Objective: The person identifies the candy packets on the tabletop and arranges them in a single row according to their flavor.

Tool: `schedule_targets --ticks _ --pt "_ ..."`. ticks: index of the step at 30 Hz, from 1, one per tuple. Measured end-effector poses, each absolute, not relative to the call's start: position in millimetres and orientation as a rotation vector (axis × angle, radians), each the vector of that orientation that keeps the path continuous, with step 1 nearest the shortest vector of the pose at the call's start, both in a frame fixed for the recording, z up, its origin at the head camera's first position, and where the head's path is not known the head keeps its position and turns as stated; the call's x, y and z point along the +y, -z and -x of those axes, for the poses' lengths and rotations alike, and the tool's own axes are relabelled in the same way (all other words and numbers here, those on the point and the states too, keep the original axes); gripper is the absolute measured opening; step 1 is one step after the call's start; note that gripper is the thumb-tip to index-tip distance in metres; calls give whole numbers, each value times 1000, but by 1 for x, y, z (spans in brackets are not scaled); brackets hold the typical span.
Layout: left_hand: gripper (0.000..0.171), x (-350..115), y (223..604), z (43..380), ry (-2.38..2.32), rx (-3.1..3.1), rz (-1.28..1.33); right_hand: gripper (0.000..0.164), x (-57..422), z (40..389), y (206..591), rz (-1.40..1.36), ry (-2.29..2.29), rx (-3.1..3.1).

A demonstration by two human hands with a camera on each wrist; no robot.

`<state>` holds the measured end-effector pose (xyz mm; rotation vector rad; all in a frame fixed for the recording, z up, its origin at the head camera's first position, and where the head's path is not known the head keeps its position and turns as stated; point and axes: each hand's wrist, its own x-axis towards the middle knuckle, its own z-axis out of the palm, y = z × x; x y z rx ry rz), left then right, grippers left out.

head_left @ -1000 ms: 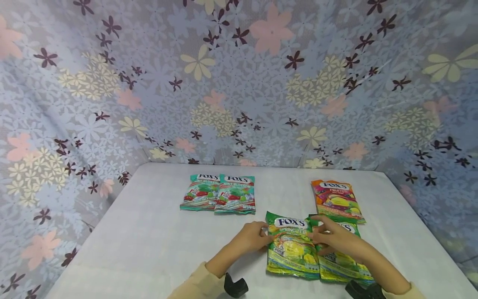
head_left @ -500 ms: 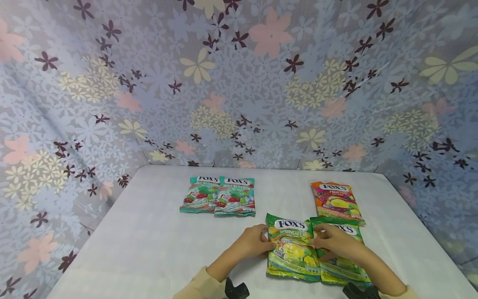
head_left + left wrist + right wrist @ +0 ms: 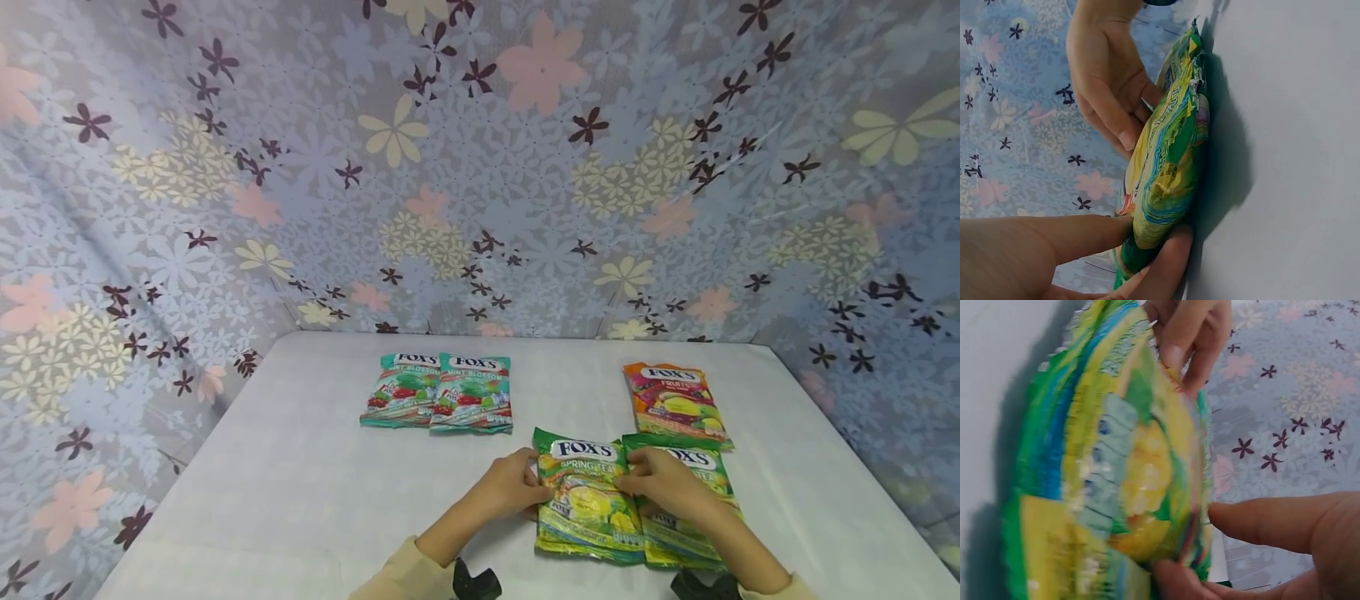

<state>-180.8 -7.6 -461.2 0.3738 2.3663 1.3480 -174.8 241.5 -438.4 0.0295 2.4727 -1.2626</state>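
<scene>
Two green and yellow candy bags lie side by side at the table's front, the left candy bag (image 3: 588, 500) overlapping the edge of the right candy bag (image 3: 686, 533). My left hand (image 3: 512, 483) pinches the left bag's outer edge, thumb on top and fingers tucked beneath, as the left wrist view shows. On the opposite edge, between the two bags, my right hand (image 3: 667, 483) grips the same left bag with its thumb on the front. Its other fingers are partly hidden and cover some of the right bag.
Two teal mint candy bags (image 3: 472, 396) overlap at the back of the white table (image 3: 315, 492). An orange and purple fruit candy bag (image 3: 678, 404) lies behind the right green bag. Floral cloth (image 3: 480, 167) hangs behind and at both sides.
My right hand has shifted slightly down and left along the bag's edge, and its forearm has swung left. My left hand keeps its hold with its thumb a little lower.
</scene>
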Motion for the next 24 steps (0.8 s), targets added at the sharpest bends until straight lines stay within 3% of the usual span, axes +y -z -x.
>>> schedule_targets --ticks 13,24 --pt "66 -10 461 181 -1382 2316 -374 62 233 171 441 -40 1292 2510" --pt "75 -19 451 186 -1415 2339 -373 84 231 170 438 -59 1487 2375"
